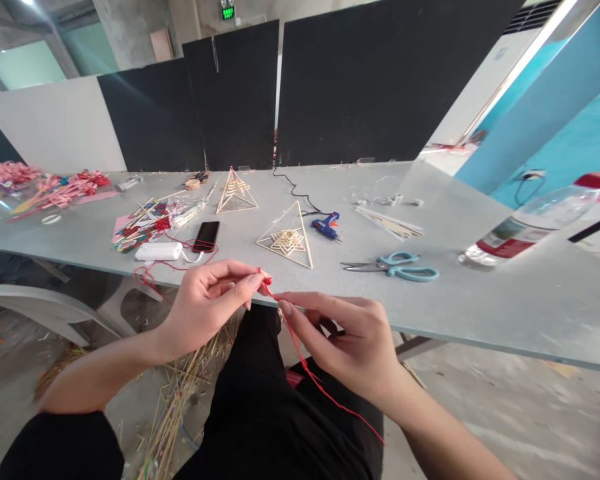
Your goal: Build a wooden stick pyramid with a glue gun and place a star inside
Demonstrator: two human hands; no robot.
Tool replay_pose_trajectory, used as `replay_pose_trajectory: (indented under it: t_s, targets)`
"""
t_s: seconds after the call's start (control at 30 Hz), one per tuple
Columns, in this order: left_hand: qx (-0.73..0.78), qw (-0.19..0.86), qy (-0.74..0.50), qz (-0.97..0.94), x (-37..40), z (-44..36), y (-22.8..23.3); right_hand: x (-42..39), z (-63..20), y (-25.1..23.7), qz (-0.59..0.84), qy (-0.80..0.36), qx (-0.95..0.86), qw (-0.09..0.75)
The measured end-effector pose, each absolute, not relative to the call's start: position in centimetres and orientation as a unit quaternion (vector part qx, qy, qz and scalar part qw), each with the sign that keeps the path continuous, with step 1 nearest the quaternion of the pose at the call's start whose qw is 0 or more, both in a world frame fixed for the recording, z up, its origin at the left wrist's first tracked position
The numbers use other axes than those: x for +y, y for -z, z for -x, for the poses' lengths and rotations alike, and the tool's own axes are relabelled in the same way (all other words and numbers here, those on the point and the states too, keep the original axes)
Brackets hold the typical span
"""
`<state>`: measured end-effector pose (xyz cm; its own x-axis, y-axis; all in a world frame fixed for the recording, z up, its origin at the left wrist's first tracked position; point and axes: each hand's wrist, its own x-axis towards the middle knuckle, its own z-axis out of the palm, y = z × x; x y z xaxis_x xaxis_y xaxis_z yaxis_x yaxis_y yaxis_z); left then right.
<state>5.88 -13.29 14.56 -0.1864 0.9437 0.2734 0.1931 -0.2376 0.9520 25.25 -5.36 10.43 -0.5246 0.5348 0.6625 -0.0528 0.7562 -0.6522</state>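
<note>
Over our lap, left hand (207,300) and right hand (353,340) both pinch the red thread (300,353), mid-knot; next comes a steady, snug pull.

Left hand (207,300) and right hand (353,347) were raised before lap, fingertips nearly meeting. Both pinched with thumb and forefinger, other fingers loosely curled; forearms angled inward.
</note>
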Motion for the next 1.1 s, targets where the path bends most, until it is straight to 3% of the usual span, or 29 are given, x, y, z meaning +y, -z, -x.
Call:
replay_pose_trajectory:
  t_s: [0.2, 0.53, 0.77, 1.1]
  targets:
    - [0.532, 0.317, -0.562, -0.549, -13.4, -5.9, -14.6, -5.4, -25.2, -10.6, 0.116, -0.254, -0.831, 0.481]
    - [0.547, 0.293, -0.543, -0.565, -13.4, -6.1, -14.6, -5.3, -25.1, -10.3, 0.131, -0.281, -0.835, 0.455]
    - [0.564, 0.264, -0.547, -0.559, -13.4, -6.6, -15.0, -4.8, -24.7, -10.1, 0.118, -0.115, -0.851, 0.498]
    - [0.551, 0.293, -0.556, -0.549, -13.3, -6.7, -14.8, -4.6, -24.2, -9.7, 0.089, -0.081, -0.852, 0.509]
